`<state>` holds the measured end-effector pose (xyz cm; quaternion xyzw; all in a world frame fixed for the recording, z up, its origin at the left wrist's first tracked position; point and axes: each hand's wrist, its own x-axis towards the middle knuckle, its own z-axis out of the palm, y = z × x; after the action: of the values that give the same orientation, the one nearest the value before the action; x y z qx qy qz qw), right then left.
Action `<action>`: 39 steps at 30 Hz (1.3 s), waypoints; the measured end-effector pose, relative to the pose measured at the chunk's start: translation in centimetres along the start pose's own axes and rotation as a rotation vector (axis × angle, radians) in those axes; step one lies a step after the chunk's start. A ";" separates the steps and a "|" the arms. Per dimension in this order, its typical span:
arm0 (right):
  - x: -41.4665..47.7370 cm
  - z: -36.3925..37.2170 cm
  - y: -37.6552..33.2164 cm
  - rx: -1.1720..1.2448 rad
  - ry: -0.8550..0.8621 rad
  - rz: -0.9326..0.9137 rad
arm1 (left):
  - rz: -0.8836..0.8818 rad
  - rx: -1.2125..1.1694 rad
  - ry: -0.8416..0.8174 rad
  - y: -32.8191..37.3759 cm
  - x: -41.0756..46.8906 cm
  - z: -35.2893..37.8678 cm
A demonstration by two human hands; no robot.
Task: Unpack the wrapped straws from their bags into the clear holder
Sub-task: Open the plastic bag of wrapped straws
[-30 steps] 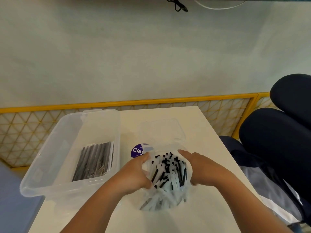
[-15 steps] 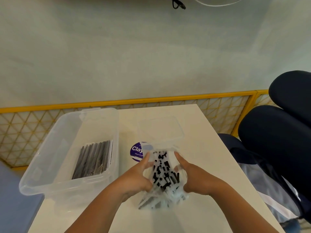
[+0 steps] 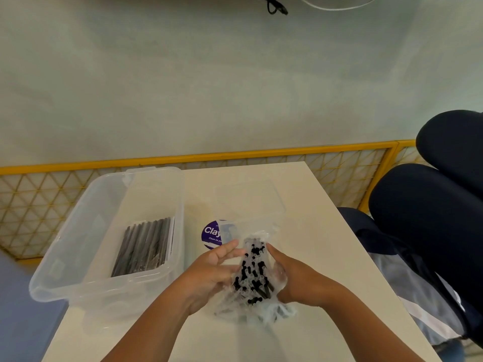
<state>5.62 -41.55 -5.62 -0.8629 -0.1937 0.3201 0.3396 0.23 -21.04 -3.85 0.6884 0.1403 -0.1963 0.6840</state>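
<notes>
Straws' [image 3: 252, 273] lower ends blurred in bag [image 3: 261, 313]; sticker [image 3: 210, 232] partly covered.

From my remote seat I read the bag [image 3: 261, 313] as thin clear plastic film, crinkled and glossy. The straws [image 3: 252, 273] are black plastic in clear wrappers. The holder [image 3: 104, 194] is smooth translucent plastic with a faint sheen. The counter [image 3: 313, 244] is smooth, matt off-white. The railing [image 3: 235, 154] is yellow-painted metal. The chair [image 3: 431, 218] is dark matt cloth.
</notes>
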 end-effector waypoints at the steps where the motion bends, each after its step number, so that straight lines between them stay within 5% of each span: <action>1: 0.0 0.0 0.1 -0.004 0.004 -0.003 | 0.001 0.022 -0.012 0.0 0.0 0.0; 16: 0.2 0.5 0.8 0.147 -0.071 -0.144 | 0.008 0.010 -0.153 -0.8 0.5 -0.4; 27: 1.1 0.5 2.8 0.100 -0.099 -0.007 | -0.123 -0.812 -0.037 -2.2 0.9 -1.5; 39: 0.7 0.9 2.9 0.299 0.006 0.195 | -0.177 -0.694 0.081 -2.3 0.4 -1.3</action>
<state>5.85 -42.73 -8.51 -0.8185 -0.0583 0.3743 0.4319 -0.35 -19.72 -6.14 0.4074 0.2846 -0.1682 0.8513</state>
